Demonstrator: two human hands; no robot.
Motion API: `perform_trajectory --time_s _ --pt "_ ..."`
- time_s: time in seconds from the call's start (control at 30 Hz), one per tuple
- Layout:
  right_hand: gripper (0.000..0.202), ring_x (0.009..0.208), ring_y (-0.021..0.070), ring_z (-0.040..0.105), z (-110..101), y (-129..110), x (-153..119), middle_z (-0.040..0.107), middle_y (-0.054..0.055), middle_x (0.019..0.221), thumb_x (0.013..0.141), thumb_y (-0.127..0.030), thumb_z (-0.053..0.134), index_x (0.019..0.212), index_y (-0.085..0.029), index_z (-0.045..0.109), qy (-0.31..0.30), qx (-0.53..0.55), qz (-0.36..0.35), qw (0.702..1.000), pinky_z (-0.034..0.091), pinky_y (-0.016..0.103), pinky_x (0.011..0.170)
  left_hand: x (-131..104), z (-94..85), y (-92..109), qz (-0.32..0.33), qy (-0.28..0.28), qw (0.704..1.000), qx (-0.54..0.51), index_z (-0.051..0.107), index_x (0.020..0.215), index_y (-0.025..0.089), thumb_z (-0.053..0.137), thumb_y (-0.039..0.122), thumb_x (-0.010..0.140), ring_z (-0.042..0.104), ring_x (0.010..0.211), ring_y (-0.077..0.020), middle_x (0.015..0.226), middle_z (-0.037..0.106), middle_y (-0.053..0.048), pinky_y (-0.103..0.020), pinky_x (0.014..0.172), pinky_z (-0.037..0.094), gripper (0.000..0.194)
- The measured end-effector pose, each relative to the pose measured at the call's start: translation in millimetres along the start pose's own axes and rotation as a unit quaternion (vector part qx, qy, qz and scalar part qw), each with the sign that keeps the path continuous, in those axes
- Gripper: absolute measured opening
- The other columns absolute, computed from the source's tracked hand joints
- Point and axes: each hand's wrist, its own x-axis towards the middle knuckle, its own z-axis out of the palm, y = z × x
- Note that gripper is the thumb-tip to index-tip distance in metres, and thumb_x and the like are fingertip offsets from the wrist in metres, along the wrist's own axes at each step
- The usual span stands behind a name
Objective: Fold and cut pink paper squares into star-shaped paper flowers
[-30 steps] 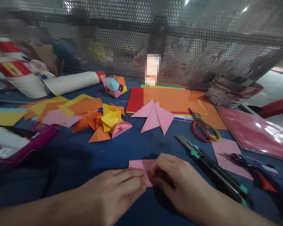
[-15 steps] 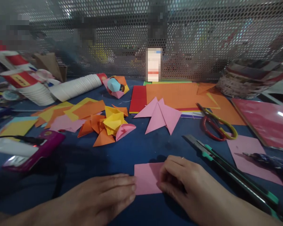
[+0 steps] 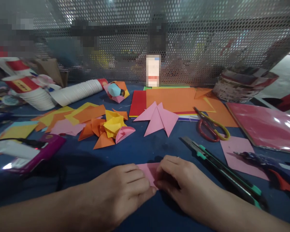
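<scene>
Left hand has shifted rightward since half a second ago, and its fingers, then at the left edge of the pink paper, now lie unclenched across that part, covering most of it. Right hand, bent at the fingers and thumb, holds the right end of the same paper, which lies on the blue worktop directly between the hands, its upper strip exposed. Folded pink pieces lie beyond both hands; a green-trimmed cutter rests to the right, apart from the paper.
</scene>
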Motion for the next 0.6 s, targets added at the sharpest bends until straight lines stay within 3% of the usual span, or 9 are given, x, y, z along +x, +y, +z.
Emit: perform_trajectory --time_s 0.13,0.23,0.37,0.43,0.53,0.6 --pt "0.012 0.069 0.0108 0.047 -0.1 0.0 -1.1 0.054 -0.002 0.078 0.081 -0.008 0.055 0.076 -0.018 0.051 -0.003 0.009 0.005 1.000 0.034 0.023 0.061 3.9 -8.7 2.3 0.008 0.051 0.998 0.023 0.063 0.095 0.013 0.005 0.022 0.100 0.058 0.065 -0.0135 0.085 0.071 -0.002 -0.027 0.070 0.044 0.059" --pt "0.011 0.069 0.0109 0.048 -0.8 0.5 -1.5 0.055 -0.002 0.078 0.081 -0.008 0.055 0.077 -0.019 0.053 -0.003 0.014 0.009 1.000 0.035 0.023 0.062 0.5 -14.6 1.5 0.022 0.053 0.997 0.057 0.062 0.095 0.014 0.010 0.023 0.100 0.059 0.064 -0.0119 0.083 0.071 0.000 -0.025 0.070 0.043 0.053" --pt "0.011 0.068 0.0108 0.048 -2.3 0.0 -0.1 0.054 -0.001 0.078 0.081 -0.008 0.055 0.077 -0.018 0.054 -0.007 0.008 0.007 1.000 0.035 0.023 0.060 -21.4 -13.1 2.2 -0.002 0.021 0.998 0.058 0.057 0.109 0.013 0.031 0.037 0.099 0.062 0.081 -0.0129 0.098 0.071 -0.001 -0.023 0.083 0.042 0.037" --pt "0.010 0.066 0.0104 0.047 -3.3 -1.4 0.2 0.054 -0.001 0.077 0.080 -0.010 0.057 0.076 -0.018 0.053 -0.007 0.002 0.012 1.000 0.034 0.023 0.059 -36.9 -8.7 3.8 -0.028 -0.010 0.998 0.052 0.054 0.117 0.014 0.037 0.027 0.096 0.061 0.090 -0.0140 0.106 0.069 -0.001 -0.024 0.092 0.040 0.029" --pt "0.010 0.065 0.0101 0.047 -4.7 -3.7 -0.5 0.054 -0.002 0.077 0.080 -0.010 0.058 0.076 -0.018 0.054 -0.007 -0.001 0.013 1.000 0.034 0.022 0.059 -56.9 -3.5 6.1 -0.063 -0.072 0.994 0.050 0.048 0.128 0.017 0.044 0.019 0.090 0.059 0.101 -0.0166 0.111 0.066 -0.003 -0.030 0.099 0.041 0.038" --pt "0.010 0.065 0.0102 0.047 -5.5 -4.6 -1.2 0.054 -0.001 0.077 0.081 -0.009 0.057 0.077 -0.018 0.054 -0.008 -0.002 0.013 1.000 0.035 0.022 0.059 -63.5 -3.2 6.9 -0.076 -0.077 0.993 0.051 0.048 0.128 0.018 0.045 0.019 0.088 0.058 0.102 -0.0179 0.111 0.066 -0.004 -0.032 0.099 0.042 0.041"
